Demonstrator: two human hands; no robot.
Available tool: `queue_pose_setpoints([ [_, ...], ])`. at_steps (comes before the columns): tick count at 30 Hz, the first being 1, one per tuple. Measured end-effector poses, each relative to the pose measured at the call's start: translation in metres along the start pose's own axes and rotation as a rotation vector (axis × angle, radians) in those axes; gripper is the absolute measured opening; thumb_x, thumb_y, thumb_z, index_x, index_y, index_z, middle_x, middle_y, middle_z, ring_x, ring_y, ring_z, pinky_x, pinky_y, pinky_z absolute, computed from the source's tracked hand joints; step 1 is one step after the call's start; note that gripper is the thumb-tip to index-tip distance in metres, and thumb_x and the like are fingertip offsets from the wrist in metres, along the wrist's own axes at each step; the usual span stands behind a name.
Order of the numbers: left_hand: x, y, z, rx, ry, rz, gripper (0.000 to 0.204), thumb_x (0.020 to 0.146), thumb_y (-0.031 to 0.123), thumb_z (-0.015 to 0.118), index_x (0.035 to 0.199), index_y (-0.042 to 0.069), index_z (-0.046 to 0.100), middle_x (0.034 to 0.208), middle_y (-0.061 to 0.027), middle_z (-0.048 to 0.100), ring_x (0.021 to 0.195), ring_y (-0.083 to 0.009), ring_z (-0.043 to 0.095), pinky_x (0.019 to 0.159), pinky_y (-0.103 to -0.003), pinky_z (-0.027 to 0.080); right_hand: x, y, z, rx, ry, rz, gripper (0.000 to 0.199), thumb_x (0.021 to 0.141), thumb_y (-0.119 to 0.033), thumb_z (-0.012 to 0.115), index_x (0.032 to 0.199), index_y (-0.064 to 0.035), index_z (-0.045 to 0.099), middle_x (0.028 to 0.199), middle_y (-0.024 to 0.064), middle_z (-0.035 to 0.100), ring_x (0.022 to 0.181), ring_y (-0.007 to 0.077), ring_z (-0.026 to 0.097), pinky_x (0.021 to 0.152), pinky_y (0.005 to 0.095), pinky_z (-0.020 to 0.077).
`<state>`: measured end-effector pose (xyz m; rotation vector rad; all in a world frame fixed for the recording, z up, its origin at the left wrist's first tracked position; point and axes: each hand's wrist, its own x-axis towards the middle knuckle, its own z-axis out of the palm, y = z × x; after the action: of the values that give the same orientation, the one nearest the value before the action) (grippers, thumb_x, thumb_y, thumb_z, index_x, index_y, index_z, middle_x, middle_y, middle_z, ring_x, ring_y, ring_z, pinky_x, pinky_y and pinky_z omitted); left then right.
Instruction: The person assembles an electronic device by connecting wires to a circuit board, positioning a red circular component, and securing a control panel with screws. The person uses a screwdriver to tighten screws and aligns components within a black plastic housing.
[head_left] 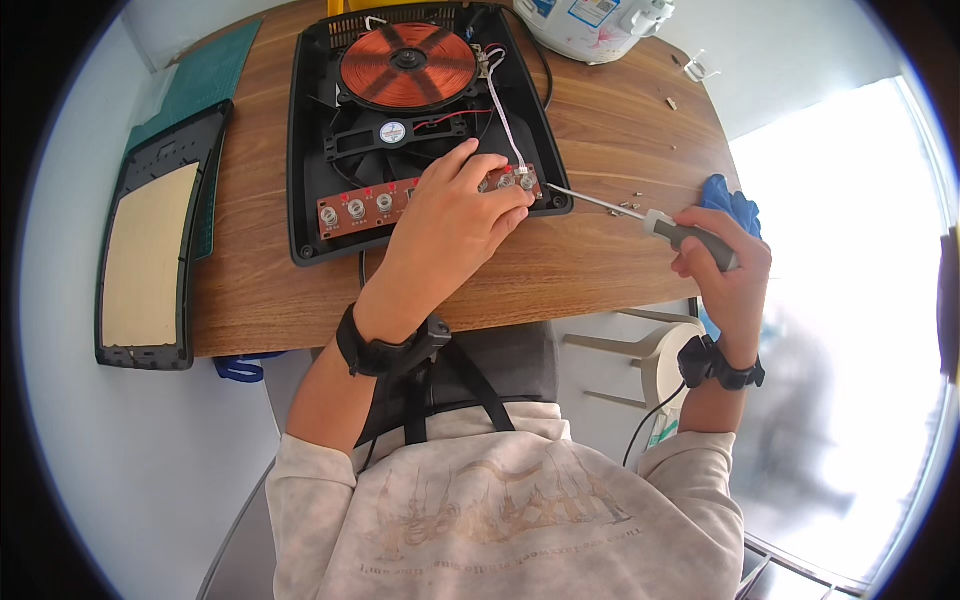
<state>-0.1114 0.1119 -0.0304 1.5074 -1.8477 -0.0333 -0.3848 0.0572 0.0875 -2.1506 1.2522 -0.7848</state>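
Observation:
An opened induction cooker base, a black plastic housing (303, 130), lies on the table with a round copper coil (375, 70) at its far end. Along its near edge runs a long reddish-brown circuit board (340, 220) with several round spring-like parts. My left hand (455, 205) is closed on the board's right part, its fingers curled and covering the middle. A white cable plug (522, 170) sits on the board by my fingertips. My right hand (725, 250) grips a screwdriver (690, 238) with a grey and white handle. Its shaft points left, the tip at the board's right end.
Small screws (625, 208) lie right of the housing. A blue crumpled glove (732, 203) is beyond my right hand. At the left, a black cover panel (150, 260) overlaps a green cutting mat (210, 75). A white container (590, 30) stands at the back; a stool (660, 355) is below the table edge.

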Motion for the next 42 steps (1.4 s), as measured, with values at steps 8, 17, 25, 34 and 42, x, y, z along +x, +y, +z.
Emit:
queue_pose_setpoints([
  [8, 0.000, 0.000, 0.000, 0.011, 0.002, 0.010, 0.015, 0.093, 0.020, 0.072, 0.107, 0.018, 0.078, 0.130, -0.0049, 0.063, 0.133, -0.0350, 0.051, 0.108, -0.045, 0.047, 0.000, 0.002, 0.000, -0.032, -0.034, -0.044, 0.021, 0.082, 0.001, 0.067, 0.101, -0.0009, 0.074, 0.083, 0.0072, 0.073, 0.068, 0.0099, 0.067, 0.068, 0.0236, 0.0531],
  [17, 0.000, 0.000, 0.000, 0.008, -0.005, 0.009, 0.015, 0.093, 0.021, 0.072, 0.107, 0.017, 0.078, 0.130, -0.0052, 0.063, 0.133, -0.0350, 0.051, 0.109, -0.045, 0.046, 0.000, -0.001, 0.000, -0.009, -0.026, 0.020, 0.020, 0.083, 0.000, 0.068, 0.101, -0.0011, 0.074, 0.081, 0.0065, 0.073, 0.067, 0.0098, 0.066, 0.067, 0.0232, 0.0521],
  [25, 0.000, 0.000, 0.000, 0.015, -0.004, 0.010, 0.016, 0.094, 0.021, 0.071, 0.107, 0.017, 0.078, 0.130, -0.0046, 0.063, 0.133, -0.0348, 0.051, 0.109, -0.045, 0.046, 0.001, 0.000, 0.000, -0.056, -0.044, -0.026, 0.020, 0.083, -0.001, 0.068, 0.102, -0.0012, 0.075, 0.080, 0.0069, 0.073, 0.066, 0.0100, 0.063, 0.066, 0.0234, 0.0512],
  [34, -0.001, -0.002, 0.001, 0.047, -0.005, 0.038, 0.018, 0.094, 0.021, 0.071, 0.112, 0.018, 0.074, 0.130, -0.0038, 0.061, 0.133, -0.0341, 0.051, 0.109, -0.045, 0.046, 0.015, -0.024, -0.009, -0.227, -0.123, 0.001, 0.020, 0.084, -0.008, 0.069, 0.100, -0.0027, 0.078, 0.072, 0.0078, 0.070, 0.062, 0.0117, 0.062, 0.063, 0.0236, 0.0507],
  [42, -0.001, -0.003, 0.003, 0.059, 0.004, 0.043, 0.022, 0.095, 0.023, 0.070, 0.117, 0.022, 0.074, 0.129, -0.0025, 0.061, 0.133, -0.0332, 0.050, 0.109, -0.045, 0.046, 0.037, -0.055, -0.009, -0.323, -0.181, -0.008, 0.020, 0.085, -0.016, 0.068, 0.098, -0.0057, 0.079, 0.067, 0.0086, 0.069, 0.056, 0.0141, 0.060, 0.059, 0.0280, 0.0506],
])
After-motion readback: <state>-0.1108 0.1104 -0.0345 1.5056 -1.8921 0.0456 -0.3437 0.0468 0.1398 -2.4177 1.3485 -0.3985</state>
